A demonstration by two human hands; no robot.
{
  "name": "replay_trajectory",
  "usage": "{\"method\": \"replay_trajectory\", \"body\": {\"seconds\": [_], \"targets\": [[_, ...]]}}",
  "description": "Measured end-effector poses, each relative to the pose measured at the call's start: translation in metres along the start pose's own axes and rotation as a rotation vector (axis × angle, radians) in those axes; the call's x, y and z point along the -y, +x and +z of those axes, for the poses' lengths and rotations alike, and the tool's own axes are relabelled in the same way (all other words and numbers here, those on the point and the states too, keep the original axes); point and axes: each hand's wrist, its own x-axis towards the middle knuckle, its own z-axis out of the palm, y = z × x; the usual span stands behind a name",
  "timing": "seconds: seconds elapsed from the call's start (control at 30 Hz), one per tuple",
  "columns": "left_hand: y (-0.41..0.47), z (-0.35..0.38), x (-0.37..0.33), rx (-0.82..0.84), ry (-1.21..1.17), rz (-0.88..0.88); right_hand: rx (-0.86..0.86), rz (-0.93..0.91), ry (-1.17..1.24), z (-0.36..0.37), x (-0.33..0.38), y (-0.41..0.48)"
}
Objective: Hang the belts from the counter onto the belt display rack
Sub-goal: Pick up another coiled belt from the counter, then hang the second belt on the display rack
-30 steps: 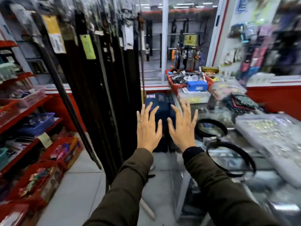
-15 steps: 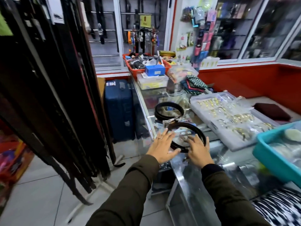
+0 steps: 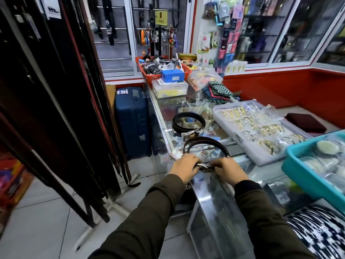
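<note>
Both hands (image 3: 202, 168) grip coiled belt (image 3: 205, 143).

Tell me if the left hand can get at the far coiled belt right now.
Probably not yet: the left hand is gripping the near belt with the right hand. The far belt lies uncovered on the counter, just beyond.

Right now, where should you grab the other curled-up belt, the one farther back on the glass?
Probably pinch the far belt at its near side, by the buckle and tag, reaching from above. It stands on edge as an open loop, so fingers can straddle the strap there.
</note>
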Motion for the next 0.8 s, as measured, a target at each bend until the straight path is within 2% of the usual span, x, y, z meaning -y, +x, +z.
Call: {"method": "replay_trajectory", "body": {"seconds": [0.23, 0.37, 0.5, 0.57, 0.67, 0.73, 0.8], "targets": [[-0.024, -0.037, 0.030, -0.222, -0.067, 0.057, 0.074, -0.148, 0.251, -0.020, 0.036, 0.010], [-0.047, -0.060, 0.048, -0.374, -0.205, 0.011, 0.128, -0.246, 0.419, -0.014, 0.074, 0.019], [-0.070, -0.080, 0.062, -0.641, -0.353, -0.130, 0.100, -0.340, 0.529, -0.005, 0.119, 0.030], [-0.078, -0.086, 0.067, -0.794, -0.539, -0.314, 0.079, -0.361, 0.597, -0.004, 0.143, 0.032], [-0.091, -0.101, 0.072, -0.933, -1.041, -0.589, 0.031, -0.427, 0.697, -0.001, 0.178, 0.035], [-0.099, -0.109, 0.076, -0.901, -1.212, -0.591, 0.014, -0.453, 0.791, 0.003, 0.197, 0.038], [-0.111, -0.117, 0.077, -0.874, -1.192, -0.545, 0.034, -0.435, 0.921, 0.006, 0.214, 0.042]]}}
